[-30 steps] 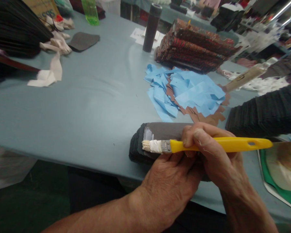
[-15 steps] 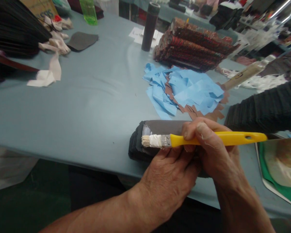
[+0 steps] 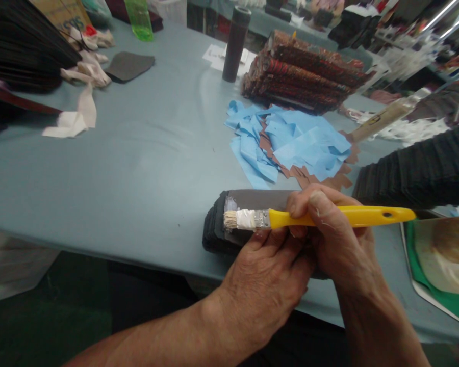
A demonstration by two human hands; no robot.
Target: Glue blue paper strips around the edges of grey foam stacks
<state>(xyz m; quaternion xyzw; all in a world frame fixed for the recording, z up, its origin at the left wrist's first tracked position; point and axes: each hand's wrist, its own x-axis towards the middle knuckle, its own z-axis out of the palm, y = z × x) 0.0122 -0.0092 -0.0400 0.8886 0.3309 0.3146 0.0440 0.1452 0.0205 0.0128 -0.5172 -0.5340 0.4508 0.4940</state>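
Observation:
My right hand (image 3: 332, 234) is closed around the yellow handle of a paintbrush (image 3: 367, 216). Its pale bristles, wrapped partly in white, rest at the left end of a stack of dark grey sheet pieces (image 3: 214, 224). A whitish wet smear shows on the top piece (image 3: 260, 197) beside the bristle tip. From the near side, my left hand (image 3: 270, 280) grips the stack under the brush, its fingertips partly hidden by the brush and my right hand.
Blue and brown scraps (image 3: 306, 142) lie beyond the stack, with bundled reddish rolls (image 3: 302, 71) and a dark upright tube (image 3: 236, 46) behind. Dark stacked pieces (image 3: 416, 168) and a cloudy container (image 3: 447, 255) stand right. White strips (image 3: 76, 120) lie left.
The brush has shifted slightly away from me across the left end of the top piece, and its handle end has moved a little left. My left hand stays in place.

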